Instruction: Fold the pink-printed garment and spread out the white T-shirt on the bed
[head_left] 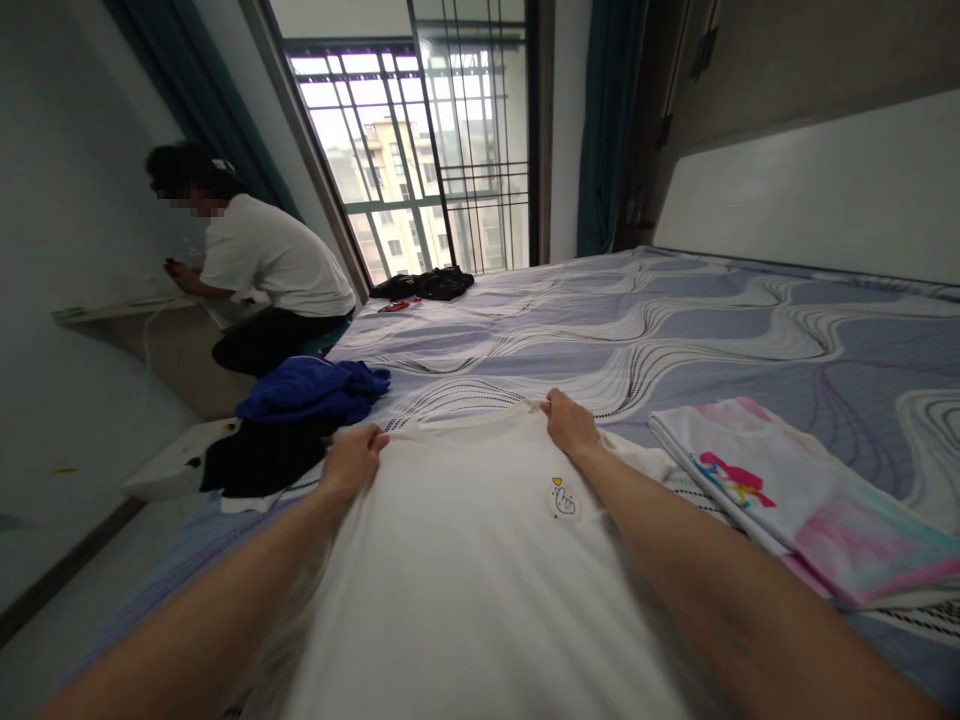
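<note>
Two bare forearms come into the head view from the bottom edge, one at each side, and both are uncovered along all of their visible length: no sleeve or cuff shows on either. The left hand (pixel 351 462) and the right hand (pixel 570 425) are bare too, without gloves. No watch, band or bracelet shows at either wrist, and no ring can be made out on the fingers that show
</note>
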